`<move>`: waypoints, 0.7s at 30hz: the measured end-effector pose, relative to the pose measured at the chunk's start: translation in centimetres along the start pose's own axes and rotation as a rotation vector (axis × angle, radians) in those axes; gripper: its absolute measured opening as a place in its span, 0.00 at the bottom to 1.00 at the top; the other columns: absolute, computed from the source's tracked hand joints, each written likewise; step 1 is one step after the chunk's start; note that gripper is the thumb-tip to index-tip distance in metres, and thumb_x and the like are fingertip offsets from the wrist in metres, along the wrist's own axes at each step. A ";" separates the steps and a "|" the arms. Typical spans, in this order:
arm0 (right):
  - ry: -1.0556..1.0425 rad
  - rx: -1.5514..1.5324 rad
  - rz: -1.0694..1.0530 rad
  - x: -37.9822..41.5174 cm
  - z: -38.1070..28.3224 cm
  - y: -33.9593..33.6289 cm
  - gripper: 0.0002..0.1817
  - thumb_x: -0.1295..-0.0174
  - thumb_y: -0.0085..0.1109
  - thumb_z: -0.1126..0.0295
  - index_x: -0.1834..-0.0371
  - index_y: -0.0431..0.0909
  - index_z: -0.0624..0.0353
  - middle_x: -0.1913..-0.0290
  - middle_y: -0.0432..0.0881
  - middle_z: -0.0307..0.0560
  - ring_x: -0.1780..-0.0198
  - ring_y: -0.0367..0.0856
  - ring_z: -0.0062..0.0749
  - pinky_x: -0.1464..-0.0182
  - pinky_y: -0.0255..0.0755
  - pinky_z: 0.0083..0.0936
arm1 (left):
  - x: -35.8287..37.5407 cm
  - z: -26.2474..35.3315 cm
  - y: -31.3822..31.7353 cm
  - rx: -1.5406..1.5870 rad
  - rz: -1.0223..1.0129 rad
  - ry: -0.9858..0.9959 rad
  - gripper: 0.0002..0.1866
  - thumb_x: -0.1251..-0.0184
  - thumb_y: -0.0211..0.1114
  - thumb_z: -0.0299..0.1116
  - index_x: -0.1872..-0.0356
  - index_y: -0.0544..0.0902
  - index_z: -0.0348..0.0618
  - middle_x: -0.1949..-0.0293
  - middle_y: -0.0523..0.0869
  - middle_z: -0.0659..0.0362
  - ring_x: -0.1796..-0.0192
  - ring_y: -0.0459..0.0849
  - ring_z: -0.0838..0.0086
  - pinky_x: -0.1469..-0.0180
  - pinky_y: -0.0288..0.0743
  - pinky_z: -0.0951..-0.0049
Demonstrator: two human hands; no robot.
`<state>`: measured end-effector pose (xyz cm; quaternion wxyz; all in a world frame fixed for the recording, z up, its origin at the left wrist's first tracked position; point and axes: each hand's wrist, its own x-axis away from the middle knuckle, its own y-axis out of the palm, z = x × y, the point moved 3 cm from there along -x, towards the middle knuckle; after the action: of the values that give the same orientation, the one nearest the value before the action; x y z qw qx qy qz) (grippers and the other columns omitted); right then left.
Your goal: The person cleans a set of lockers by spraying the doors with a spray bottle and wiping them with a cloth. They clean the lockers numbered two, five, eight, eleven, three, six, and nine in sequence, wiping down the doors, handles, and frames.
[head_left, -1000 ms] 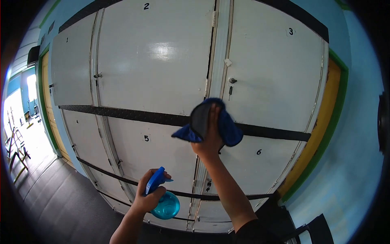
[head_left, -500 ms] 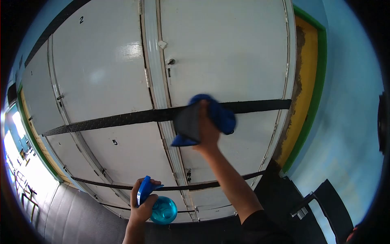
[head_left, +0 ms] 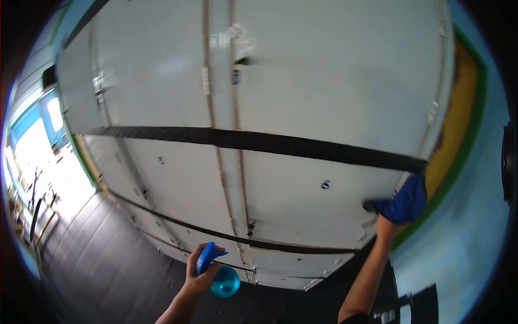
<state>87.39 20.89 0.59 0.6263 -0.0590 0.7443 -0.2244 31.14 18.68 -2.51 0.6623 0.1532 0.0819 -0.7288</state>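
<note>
My left hand (head_left: 198, 276) is wrapped round the blue trigger head (head_left: 207, 257) of a spray bottle with a round, see-through teal body (head_left: 224, 282). At the right, my right hand (head_left: 386, 225) is mostly hidden under a blue and dark grey cloth (head_left: 406, 202), which it holds at the right edge of the white locker door marked 6 (head_left: 325, 184). The cloth lies just below the end of a black horizontal strip (head_left: 280, 144). The fingers under the cloth are out of sight.
White locker doors (head_left: 334, 70) with small locks and hinges fill the middle. A green and yellow frame (head_left: 468, 119) and a light blue wall (head_left: 485, 216) stand at the right. Dark flooring (head_left: 108, 259) and a bright opening (head_left: 40, 146) lie left. A black chair-like object (head_left: 426, 305) sits lower right.
My right hand and the cloth have moved right and down, from the middle of the strip to the locker's right edge. The view has tilted. My left hand still holds the bottle.
</note>
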 end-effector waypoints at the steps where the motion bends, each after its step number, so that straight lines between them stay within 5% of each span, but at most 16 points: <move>1: -0.102 0.081 -0.086 1.4 2.3 1.5 0.40 0.39 0.68 0.64 0.25 0.64 0.68 0.26 0.67 0.66 0.25 0.63 0.59 0.22 0.55 0.45 | 0.1 0.5 0.5 -0.103 -0.001 -0.012 0.31 0.45 0.64 0.15 0.37 0.72 0.37 0.45 0.84 0.50 0.38 0.82 0.59 0.32 0.72 0.57; 6: 0.253 0.012 -0.409 2.2 0.2 -3.2 0.40 0.35 0.64 0.62 0.22 0.60 0.64 0.22 0.61 0.64 0.21 0.57 0.58 0.21 0.52 0.44 | 1.7 -0.8 1.3 -0.161 0.061 0.008 0.30 0.43 0.63 0.15 0.36 0.72 0.43 0.43 0.83 0.53 0.37 0.82 0.60 0.31 0.71 0.54; 8: 0.306 -0.069 -0.390 1.2 -1.1 -2.5 0.37 0.35 0.63 0.62 0.24 0.64 0.65 0.23 0.64 0.64 0.22 0.59 0.59 0.21 0.52 0.45 | 2.8 -1.3 1.8 -0.027 0.230 -0.091 0.24 0.44 0.62 0.21 0.43 0.78 0.41 0.46 0.85 0.54 0.38 0.81 0.67 0.35 0.72 0.63; 10: -0.411 0.195 -0.080 2.5 -0.4 0.3 0.30 0.36 0.64 0.61 0.33 0.73 0.66 0.28 0.71 0.65 0.27 0.66 0.61 0.25 0.58 0.51 | 3.1 -2.2 1.2 -0.066 0.232 -0.114 0.23 0.44 0.62 0.21 0.43 0.79 0.42 0.45 0.85 0.54 0.37 0.81 0.66 0.34 0.72 0.63; 11: -0.423 0.181 -0.066 2.4 -1.1 2.0 0.30 0.36 0.64 0.61 0.33 0.73 0.66 0.28 0.71 0.65 0.27 0.66 0.61 0.25 0.58 0.51 | 3.5 -2.4 1.0 -0.063 0.248 -0.139 0.23 0.44 0.62 0.21 0.43 0.79 0.42 0.45 0.85 0.55 0.37 0.81 0.66 0.34 0.72 0.63; 13: -0.044 -0.132 -0.135 1.4 -4.8 2.6 0.22 0.35 0.64 0.61 0.44 0.80 0.66 0.36 0.78 0.66 0.34 0.73 0.64 0.30 0.63 0.55 | 4.5 -2.9 0.9 -0.013 0.310 -0.196 0.23 0.43 0.63 0.21 0.44 0.79 0.43 0.45 0.85 0.55 0.37 0.81 0.67 0.35 0.72 0.63; 16: -0.129 -0.053 0.169 2.4 -8.2 6.6 0.19 0.32 0.63 0.61 0.49 0.81 0.67 0.41 0.80 0.69 0.38 0.76 0.68 0.32 0.66 0.56 | 5.0 -3.7 -0.8 -0.020 0.303 -0.218 0.23 0.43 0.63 0.21 0.43 0.78 0.43 0.45 0.84 0.55 0.39 0.81 0.68 0.36 0.73 0.63; 21: -0.143 -0.058 0.389 -2.0 -18.4 3.4 0.19 0.29 0.58 0.60 0.53 0.81 0.69 0.45 0.82 0.69 0.41 0.77 0.71 0.33 0.66 0.55 | 4.5 -3.4 -4.2 -0.037 0.340 -0.341 0.33 0.42 0.66 0.15 0.34 0.70 0.48 0.44 0.83 0.52 0.36 0.81 0.61 0.32 0.73 0.56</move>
<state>70.84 29.44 3.12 0.7071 0.0520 0.7014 -0.0728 27.00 16.02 -7.54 0.7825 0.0271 -0.0447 -0.6204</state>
